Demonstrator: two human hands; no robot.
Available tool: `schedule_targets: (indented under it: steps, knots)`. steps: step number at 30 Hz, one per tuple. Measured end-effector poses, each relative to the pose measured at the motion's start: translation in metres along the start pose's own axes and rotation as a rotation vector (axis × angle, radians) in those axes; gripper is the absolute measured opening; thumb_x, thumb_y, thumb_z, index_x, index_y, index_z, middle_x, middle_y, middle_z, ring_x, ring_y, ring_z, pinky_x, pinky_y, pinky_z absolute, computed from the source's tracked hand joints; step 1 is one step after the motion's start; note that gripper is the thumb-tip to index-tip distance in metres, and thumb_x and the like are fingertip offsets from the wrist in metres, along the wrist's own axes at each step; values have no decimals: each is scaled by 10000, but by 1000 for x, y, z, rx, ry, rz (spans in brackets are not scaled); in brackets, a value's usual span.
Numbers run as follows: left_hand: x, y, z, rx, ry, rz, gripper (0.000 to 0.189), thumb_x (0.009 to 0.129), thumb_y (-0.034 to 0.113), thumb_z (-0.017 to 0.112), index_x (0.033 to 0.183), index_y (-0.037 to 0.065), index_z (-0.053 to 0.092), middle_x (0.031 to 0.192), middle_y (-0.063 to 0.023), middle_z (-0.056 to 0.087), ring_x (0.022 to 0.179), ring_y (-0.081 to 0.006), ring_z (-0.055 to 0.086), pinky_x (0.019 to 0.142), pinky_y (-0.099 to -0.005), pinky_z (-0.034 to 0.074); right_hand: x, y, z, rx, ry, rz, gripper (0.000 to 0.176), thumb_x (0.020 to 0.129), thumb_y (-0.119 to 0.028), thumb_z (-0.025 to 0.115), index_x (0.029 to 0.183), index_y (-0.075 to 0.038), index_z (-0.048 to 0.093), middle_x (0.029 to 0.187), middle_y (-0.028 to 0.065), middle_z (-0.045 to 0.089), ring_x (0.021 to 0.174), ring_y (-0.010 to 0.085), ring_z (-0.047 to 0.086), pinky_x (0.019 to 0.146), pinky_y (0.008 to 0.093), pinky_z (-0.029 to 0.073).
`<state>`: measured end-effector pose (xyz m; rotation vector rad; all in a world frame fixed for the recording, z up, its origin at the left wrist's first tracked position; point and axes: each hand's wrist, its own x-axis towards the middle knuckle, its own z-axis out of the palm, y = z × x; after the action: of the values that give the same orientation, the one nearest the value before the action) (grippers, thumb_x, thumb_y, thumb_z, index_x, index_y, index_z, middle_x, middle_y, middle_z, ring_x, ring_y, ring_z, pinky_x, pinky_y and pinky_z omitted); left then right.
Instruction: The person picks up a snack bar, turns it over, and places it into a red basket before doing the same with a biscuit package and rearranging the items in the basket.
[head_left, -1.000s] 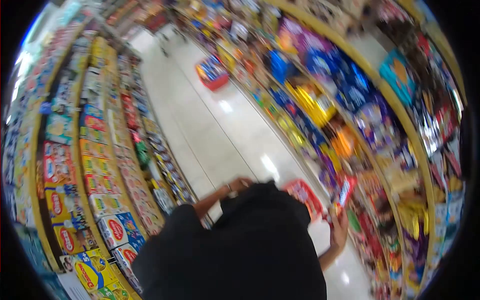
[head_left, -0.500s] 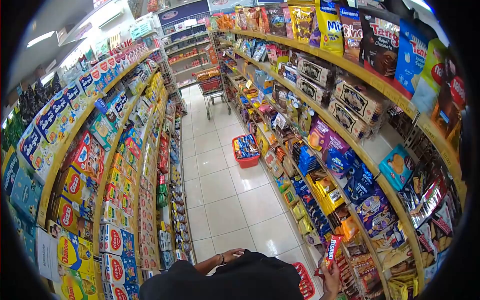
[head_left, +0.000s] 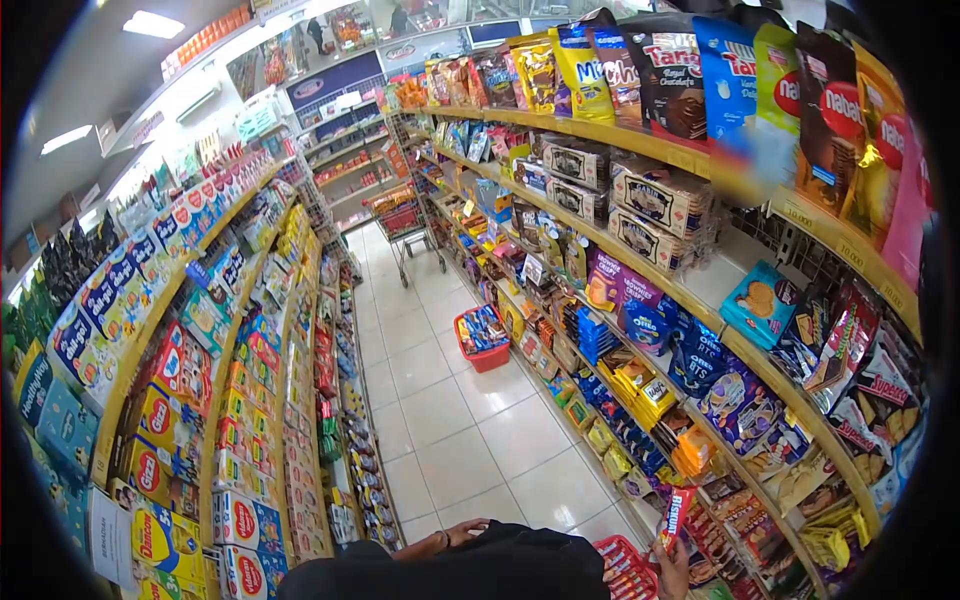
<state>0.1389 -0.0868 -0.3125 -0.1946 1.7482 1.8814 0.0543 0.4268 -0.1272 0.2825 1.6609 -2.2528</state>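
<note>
Head view: The right hand (head_left: 672,572) was at the bottom edge of the frame, its fingers pinching the lower end of a red rectangular foil snack packet (head_left: 678,505). The packet stood upright, close to the lower tiers of the yellow-edged right-hand shelving (head_left: 640,140) and just above a red plastic hand basket (head_left: 622,558) loaded with goods.

The left hand (head_left: 462,533) lay against a dark garment (head_left: 500,572) at bottom centre; whether its fingers were spread or curled could not be told.

A second red basket (head_left: 483,340) sat on the white tiled floor (head_left: 450,440) further down the aisle, beside the same shelving. A wire shopping trolley (head_left: 405,225) stood beyond it.
</note>
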Motion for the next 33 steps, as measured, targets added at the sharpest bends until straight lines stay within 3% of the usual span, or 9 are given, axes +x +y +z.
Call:
schedule_targets:
  steps: [3, 6, 7, 14, 19, 25, 26, 27, 33]
  knots:
    - [11, -29, -34, 38, 81, 10, 575, 858, -8, 609, 1357, 222, 442, 1336, -98, 454, 1148, -188, 529, 923, -323, 487, 17, 18, 1, -24, 89, 145, 498, 908, -174, 662, 1313, 11, 440, 1149, 47, 533, 1011, 139, 530, 824, 272, 485]
    - [27, -31, -48, -60, 150, -84, 546, 851, -16, 619, 1315, 210, 438, 1335, -98, 453, 1140, -179, 539, 890, -326, 504, 48, 47, -9, 66, -29, -24, 449, 918, -132, 640, 1308, 0, 461, 1162, 56, 517, 1014, 131, 539, 813, 234, 476]
    - [32, -34, -47, -106, 169, -122, 537, 849, -19, 623, 1301, 205, 437, 1335, -98, 453, 1137, -176, 542, 879, -327, 509, 59, 47, -6, -16, 25, 2, 597, 875, -270, 703, 1355, -32, 440, 1270, 93, 494, 1134, 159, 503, 870, 336, 481]
    - [35, 13, -37, -382, 412, -346, 486, 846, 9, 675, 1179, 176, 362, 1344, -127, 495, 1108, -196, 589, 815, -344, 533, 103, 6, 25, -143, 14, 40, 590, 869, -240, 696, 1350, -32, 424, 1232, 114, 499, 1112, 196, 492, 899, 366, 465]
    - [40, -13, -48, -315, 396, -384, 535, 821, 256, 764, 1195, 166, 392, 1097, -54, 680, 1061, -175, 600, 886, -399, 486, 106, 7, 22, -269, 36, 67, 587, 865, -218, 692, 1346, -32, 412, 1204, 129, 502, 1096, 223, 484, 919, 388, 454]
    - [101, -30, -21, -475, 492, -558, 408, 850, 345, 715, 1148, 117, 555, 1098, -67, 650, 1007, -205, 613, 861, -389, 496, 98, 27, -14, -674, 105, 25, 584, 860, -192, 686, 1342, -33, 398, 1172, 147, 506, 1078, 255, 474, 943, 414, 440]
    - [112, -26, -20, -657, 529, -608, 422, 869, 366, 685, 1177, 108, 555, 1132, -74, 642, 1011, -213, 616, 852, -388, 500, 90, -6, 19, -244, -12, 99, 466, 868, -81, 676, 1286, -51, 472, 1006, 41, 637, 875, 157, 638, 722, 317, 551]
    - [135, -55, -21, -730, 443, -513, 462, 886, 374, 650, 1242, 103, 537, 1176, -82, 631, 1052, -226, 608, 844, -385, 504, 84, -31, 43, -227, -24, 143, 500, 853, -84, 696, 1299, -65, 471, 1019, 32, 636, 897, 154, 631, 731, 319, 543]
    - [213, 25, 16, -275, 203, -521, 408, 942, 315, 557, 1287, 99, 521, 1231, -87, 613, 1111, -232, 585, 908, -402, 483, 52, -19, 30, -120, 90, 111, 646, 790, -74, 757, 1349, -91, 434, 1136, 42, 608, 967, 142, 606, 767, 291, 514]
